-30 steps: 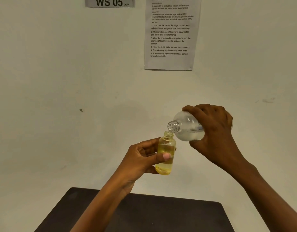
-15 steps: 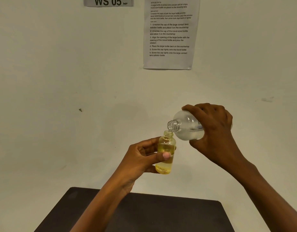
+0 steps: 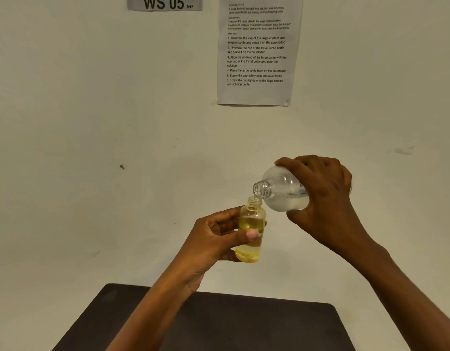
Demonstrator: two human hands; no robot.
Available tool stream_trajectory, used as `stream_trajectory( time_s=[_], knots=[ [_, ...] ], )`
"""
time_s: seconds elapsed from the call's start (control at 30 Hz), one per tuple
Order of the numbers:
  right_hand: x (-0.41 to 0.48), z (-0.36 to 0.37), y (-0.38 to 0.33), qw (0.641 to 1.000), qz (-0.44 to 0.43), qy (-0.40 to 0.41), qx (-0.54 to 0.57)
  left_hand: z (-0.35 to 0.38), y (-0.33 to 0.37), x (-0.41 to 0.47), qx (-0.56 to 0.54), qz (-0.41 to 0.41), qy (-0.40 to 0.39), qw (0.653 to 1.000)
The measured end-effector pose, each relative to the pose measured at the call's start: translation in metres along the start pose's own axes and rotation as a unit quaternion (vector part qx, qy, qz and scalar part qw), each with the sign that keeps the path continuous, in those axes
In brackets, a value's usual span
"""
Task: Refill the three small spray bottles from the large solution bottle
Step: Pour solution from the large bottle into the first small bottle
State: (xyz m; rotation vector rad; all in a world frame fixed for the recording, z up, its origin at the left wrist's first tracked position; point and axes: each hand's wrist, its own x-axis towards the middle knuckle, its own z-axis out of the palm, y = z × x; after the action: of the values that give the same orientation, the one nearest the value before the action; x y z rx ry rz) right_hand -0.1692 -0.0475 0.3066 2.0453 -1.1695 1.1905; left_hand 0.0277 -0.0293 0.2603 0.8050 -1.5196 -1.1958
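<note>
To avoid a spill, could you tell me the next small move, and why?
Probably tip the large bottle slightly further: the right hand holds its mouth just above the open neck of the small yellow bottle, upright in the left hand.

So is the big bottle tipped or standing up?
Tipped. The right hand holds the large clear bottle nearly sideways, its open neck above the small yellow bottle.

Single head camera facing forward at wall (image 3: 79,110), tilting slightly down, sitting close; counter (image 3: 231,325) showing along bottom edge.
</note>
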Motion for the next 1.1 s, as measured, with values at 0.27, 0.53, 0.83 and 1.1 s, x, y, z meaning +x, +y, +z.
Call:
stream_trajectory(
  time_s=[0.27,0.53,0.83,1.1],
  knots=[
    [-0.0002,-0.0009,-0.0011,1.0,-0.001,-0.001,-0.001,0.0002,0.0005,-0.0012,0.0,0.002,-0.003,1.0],
    [0.0006,-0.0008,-0.0001,1.0,-0.001,0.004,0.0,0.001,0.0013,-0.0017,-0.005,0.004,-0.005,1.0],
    [-0.0004,-0.0005,0.0013,1.0,0.0,0.006,0.002,0.0015,0.0019,-0.0013,0.0,0.004,-0.004,1.0],
    [-0.0013,0.0005,0.0025,1.0,0.002,0.004,-0.002,0.0022,0.0011,-0.0012,-0.004,0.0,-0.006,1.0]
  ],
)
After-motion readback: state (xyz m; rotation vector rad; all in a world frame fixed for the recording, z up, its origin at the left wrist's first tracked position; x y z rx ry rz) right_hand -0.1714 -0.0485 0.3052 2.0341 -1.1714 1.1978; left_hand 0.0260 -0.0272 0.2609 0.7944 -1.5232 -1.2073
